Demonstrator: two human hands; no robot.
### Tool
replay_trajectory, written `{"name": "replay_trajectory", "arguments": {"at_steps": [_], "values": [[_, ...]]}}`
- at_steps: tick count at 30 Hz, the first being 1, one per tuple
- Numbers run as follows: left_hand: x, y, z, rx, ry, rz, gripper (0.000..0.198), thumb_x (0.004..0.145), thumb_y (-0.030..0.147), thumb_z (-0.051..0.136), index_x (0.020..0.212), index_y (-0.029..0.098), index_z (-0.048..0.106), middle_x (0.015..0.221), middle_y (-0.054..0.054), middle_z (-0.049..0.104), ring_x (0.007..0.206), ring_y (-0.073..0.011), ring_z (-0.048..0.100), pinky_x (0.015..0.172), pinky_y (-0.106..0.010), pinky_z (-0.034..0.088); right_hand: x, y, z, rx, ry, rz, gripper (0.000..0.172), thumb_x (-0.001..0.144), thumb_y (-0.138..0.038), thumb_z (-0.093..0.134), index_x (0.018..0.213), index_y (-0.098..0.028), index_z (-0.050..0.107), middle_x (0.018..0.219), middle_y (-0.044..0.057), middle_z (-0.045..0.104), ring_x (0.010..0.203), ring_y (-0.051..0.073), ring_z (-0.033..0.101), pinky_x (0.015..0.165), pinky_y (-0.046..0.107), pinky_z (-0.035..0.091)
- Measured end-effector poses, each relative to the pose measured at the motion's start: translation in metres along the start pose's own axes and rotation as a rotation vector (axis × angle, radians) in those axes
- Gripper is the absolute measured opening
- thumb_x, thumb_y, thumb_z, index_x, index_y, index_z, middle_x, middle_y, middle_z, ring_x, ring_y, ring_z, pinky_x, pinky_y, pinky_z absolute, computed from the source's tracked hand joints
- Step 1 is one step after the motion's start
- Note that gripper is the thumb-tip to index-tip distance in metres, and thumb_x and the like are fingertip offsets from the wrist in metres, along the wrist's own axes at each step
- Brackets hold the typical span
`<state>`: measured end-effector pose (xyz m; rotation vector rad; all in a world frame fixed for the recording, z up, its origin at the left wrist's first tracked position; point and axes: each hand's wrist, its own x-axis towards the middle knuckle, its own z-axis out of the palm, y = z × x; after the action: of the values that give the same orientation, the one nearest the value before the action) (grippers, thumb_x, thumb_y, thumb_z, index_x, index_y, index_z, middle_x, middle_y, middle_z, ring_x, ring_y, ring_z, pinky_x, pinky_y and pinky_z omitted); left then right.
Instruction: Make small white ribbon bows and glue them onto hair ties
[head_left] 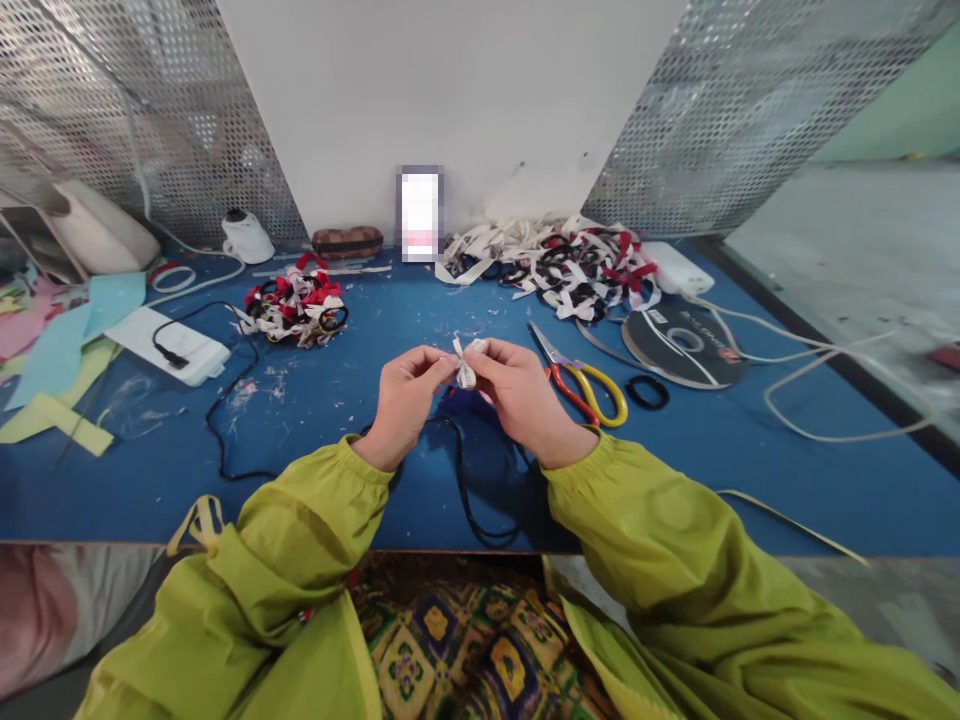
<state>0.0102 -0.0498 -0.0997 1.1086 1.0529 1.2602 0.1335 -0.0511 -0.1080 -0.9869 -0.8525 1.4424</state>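
Note:
A small white ribbon bow [466, 374] with dark printing is pinched between my two hands above the middle of the blue table. My left hand [409, 400] grips its left side with thumb and forefinger. On the other side, my right hand [525, 398] holds it the same way. Just right of my right hand lie scissors [592, 388] with red and yellow handles. A black hair tie [647, 392] rests beside them. Below my hands, a dark object with a pink glow is mostly hidden, and a black cord [466, 490] trails toward the table edge.
A pile of white, black and red ribbon pieces [577, 262] lies at the back; a smaller pile [296, 303] sits left. A ribbon reel [684, 345] and white cable [795, 350] are at right. At left are a white power strip [169, 343] and coloured paper strips [60, 360].

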Motion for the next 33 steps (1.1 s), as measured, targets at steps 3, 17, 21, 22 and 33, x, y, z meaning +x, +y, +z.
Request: {"name": "replay_trajectory", "arguments": {"at_steps": [3, 17, 21, 22, 33], "values": [[0.0026, -0.0009, -0.0013, -0.147, -0.045, -0.21, 0.012, 0.07, 0.018, 0.068, 0.059, 0.016, 0.062, 0.058, 0.002, 0.058, 0.055, -0.0075, 0.05, 0.056, -0.021, 0.04, 0.0011, -0.0004, -0.0004, -0.012, -0.048, -0.016, 0.032, 0.059, -0.038, 0.08, 0.059, -0.018, 0.056, 0.054, -0.006, 0.05, 0.053, 0.008, 0.043, 0.054, 0.024, 0.034], [-0.0001, -0.0018, -0.0003, -0.006, 0.045, 0.08, 0.016, 0.069, 0.027, 0.073, 0.064, 0.017, 0.062, 0.061, 0.003, 0.059, 0.057, -0.0078, 0.05, 0.058, -0.022, 0.041, -0.0002, -0.0054, -0.0009, -0.251, -0.076, -0.079, 0.036, 0.065, -0.049, 0.075, 0.06, -0.02, 0.054, 0.057, -0.005, 0.049, 0.055, 0.01, 0.042, 0.055, 0.026, 0.034], [0.0013, -0.0042, -0.001, -0.015, 0.076, 0.118, 0.015, 0.072, 0.026, 0.071, 0.067, 0.018, 0.06, 0.061, 0.004, 0.056, 0.056, -0.0075, 0.048, 0.057, -0.022, 0.041, -0.0027, -0.008, 0.0012, -0.201, -0.104, -0.031, 0.03, 0.062, -0.043, 0.077, 0.068, -0.019, 0.06, 0.064, -0.003, 0.055, 0.059, 0.01, 0.047, 0.058, 0.026, 0.038], [0.0014, -0.0043, -0.001, -0.004, 0.078, 0.118, 0.014, 0.072, 0.025, 0.07, 0.067, 0.017, 0.06, 0.06, 0.004, 0.055, 0.055, -0.0074, 0.047, 0.056, -0.022, 0.04, -0.0026, -0.0079, 0.001, -0.218, -0.094, -0.044, 0.029, 0.062, -0.042, 0.077, 0.069, -0.018, 0.061, 0.064, -0.003, 0.056, 0.059, 0.01, 0.048, 0.058, 0.026, 0.038], [0.0022, -0.0028, -0.0012, -0.188, -0.002, -0.194, 0.015, 0.071, 0.02, 0.072, 0.063, 0.014, 0.06, 0.061, 0.002, 0.059, 0.055, -0.007, 0.053, 0.057, -0.02, 0.046, -0.0007, -0.0037, -0.0038, -0.332, -0.003, -0.186, 0.015, 0.068, -0.029, 0.069, 0.065, -0.018, 0.06, 0.062, -0.004, 0.054, 0.059, 0.01, 0.045, 0.059, 0.026, 0.036]]}}
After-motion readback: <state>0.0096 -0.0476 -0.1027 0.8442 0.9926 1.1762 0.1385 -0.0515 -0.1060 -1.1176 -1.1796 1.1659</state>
